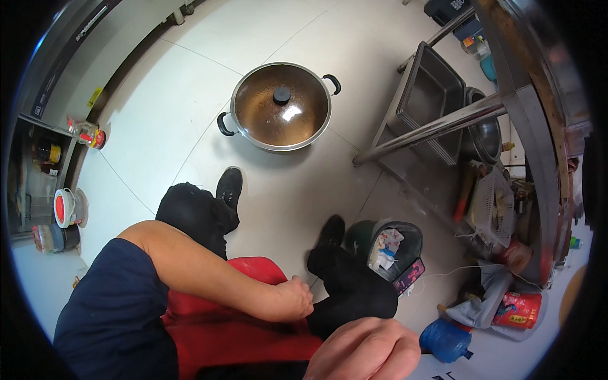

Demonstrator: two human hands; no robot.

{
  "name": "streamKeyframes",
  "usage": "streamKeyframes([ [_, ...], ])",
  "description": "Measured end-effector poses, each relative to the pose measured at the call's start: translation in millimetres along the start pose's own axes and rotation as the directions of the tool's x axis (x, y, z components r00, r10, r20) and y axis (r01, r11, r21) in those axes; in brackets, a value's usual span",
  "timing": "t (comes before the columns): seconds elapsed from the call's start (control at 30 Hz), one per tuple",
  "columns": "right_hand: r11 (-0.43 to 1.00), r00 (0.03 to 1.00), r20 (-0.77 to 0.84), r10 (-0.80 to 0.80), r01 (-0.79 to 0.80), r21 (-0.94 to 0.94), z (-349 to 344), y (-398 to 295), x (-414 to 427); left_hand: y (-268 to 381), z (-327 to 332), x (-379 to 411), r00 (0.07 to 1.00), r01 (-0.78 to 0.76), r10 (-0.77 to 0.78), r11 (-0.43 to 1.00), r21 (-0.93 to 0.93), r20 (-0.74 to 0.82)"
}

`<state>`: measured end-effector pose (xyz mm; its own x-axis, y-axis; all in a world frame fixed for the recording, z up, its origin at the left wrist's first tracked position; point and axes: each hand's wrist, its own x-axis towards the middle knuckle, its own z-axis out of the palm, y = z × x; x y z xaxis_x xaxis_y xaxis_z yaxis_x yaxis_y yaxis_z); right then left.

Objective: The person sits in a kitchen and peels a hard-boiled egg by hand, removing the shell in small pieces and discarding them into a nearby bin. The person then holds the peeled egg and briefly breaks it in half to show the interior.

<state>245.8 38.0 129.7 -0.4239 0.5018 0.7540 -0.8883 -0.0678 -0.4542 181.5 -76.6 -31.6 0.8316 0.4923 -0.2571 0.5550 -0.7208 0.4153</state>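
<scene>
My left hand [297, 300] rests beside my right thigh, its fingers curled and their inner side hidden. Close to the camera, at the bottom of the view, is my right hand [365, 349]. Its fingers are folded, and I cannot see whether anything is inside them. A red apron [237, 332] covers my lap under the left forearm. On the floor before my feet stands a two-handled metal pot [266, 118] under a glass lid [256, 102] with a black knob. Brown contents show dimly through the lid.
A green bin [361, 237] with crumpled waste and a lit phone [409, 276] on a cable are by my right knee. Stacked steel pans [432, 90] sit on a rack to the right. A bottle [88, 134] and a lidded tub [69, 207] stand left.
</scene>
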Motion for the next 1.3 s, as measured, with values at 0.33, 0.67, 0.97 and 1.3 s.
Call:
streamKeyframes([
  [0.33, 0.959, 0.961, -0.080, 0.265, -0.254, 0.127, -10, -15, -10, -10, -5, -9, 0.999, 0.051, -0.051, 0.998, -0.035, 0.008],
  [0.67, 0.833, 0.767, -0.351, 0.537, -0.418, 0.362, 13, -21, -14, -14, -21, -9, 0.988, 0.057, -0.036, 0.988, -0.140, 0.151],
  [0.97, 0.642, 0.783, 0.071, 0.618, -0.555, 0.528, -40, 11, -35, -21, 10, -4, 0.996, 0.028, -0.059, 0.928, -0.372, -0.072],
  [1.3, 0.400, 0.586, 0.252, 0.770, -0.752, 0.524, -72, 37, -53, -22, 0, -14, 0.993, -0.062, 0.013, 0.895, -0.441, -0.113],
])
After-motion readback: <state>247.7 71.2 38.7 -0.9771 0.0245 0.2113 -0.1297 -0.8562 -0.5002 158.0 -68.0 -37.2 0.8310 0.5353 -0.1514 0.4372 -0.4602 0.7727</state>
